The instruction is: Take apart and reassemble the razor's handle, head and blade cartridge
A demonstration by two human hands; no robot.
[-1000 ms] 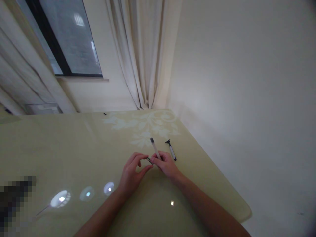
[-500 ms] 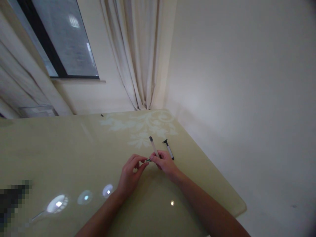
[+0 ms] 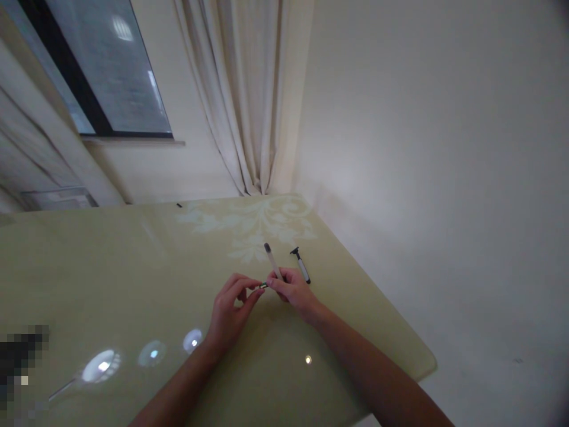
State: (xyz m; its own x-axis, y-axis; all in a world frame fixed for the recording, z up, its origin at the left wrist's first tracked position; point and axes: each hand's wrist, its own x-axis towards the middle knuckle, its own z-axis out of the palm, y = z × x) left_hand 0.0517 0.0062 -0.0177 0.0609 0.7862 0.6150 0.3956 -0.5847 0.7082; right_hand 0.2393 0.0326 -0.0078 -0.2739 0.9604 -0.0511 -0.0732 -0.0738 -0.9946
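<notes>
Between my two hands is a small narrow piece with dark, green and pale stripes (image 3: 263,286), too small to make out fully. The thumb and fingertips of my left hand (image 3: 233,303) pinch its left end. My right hand (image 3: 291,289) touches its right end with the thumb and holds a toothbrush (image 3: 274,264), pale-handled and dark-headed, which points up and away. Just beyond my right hand lies a razor (image 3: 302,267) with a black head and a grey-and-black handle, its lower end close to my knuckles.
The glossy pale-green table (image 3: 111,273) carries a white floral pattern and reflections of lamps. A tiny black object (image 3: 179,205) lies near its far edge. A wall (image 3: 422,178) runs along the right side; curtains (image 3: 240,89) and a window stand behind. A blurred dark patch covers the lower left.
The view has shifted slightly, so everything sits a little further left and up. Both hands keep the same hold on the small piece and the toothbrush.
</notes>
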